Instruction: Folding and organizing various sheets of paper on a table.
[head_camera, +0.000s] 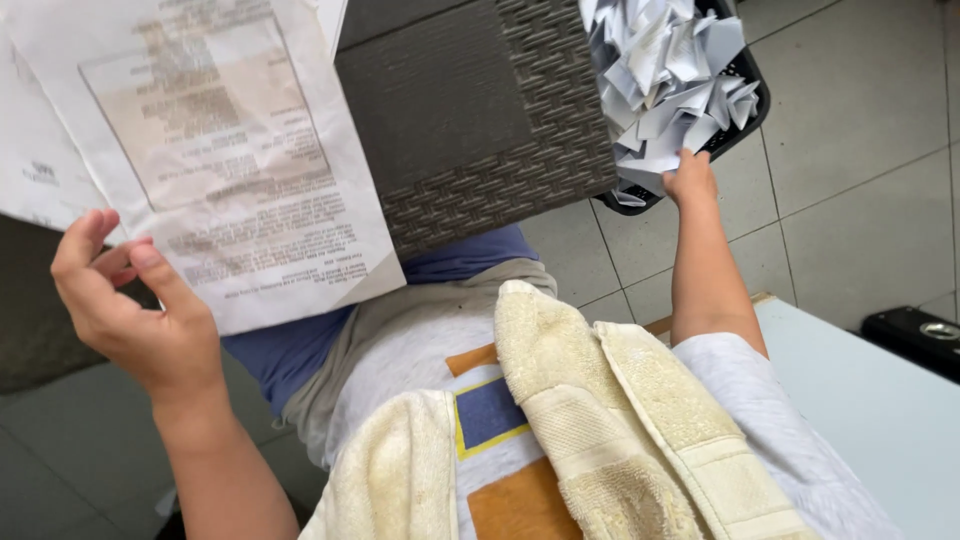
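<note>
Towel (600, 420) near; basket (745, 95) cut off.

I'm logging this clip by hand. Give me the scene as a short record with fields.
left hand: holds a printed paper sheet by its lower edge
right hand: reaches into the black basket, touching torn paper scraps
between them: dark woven wicker surface
on the person: cream towel draped over the chest
floor: grey tiles

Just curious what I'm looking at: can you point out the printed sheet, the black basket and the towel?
printed sheet (225, 150): head view, middle of the page.
black basket (752, 95): head view, right rim.
towel (570, 370): head view, folded part on the chest.
</note>
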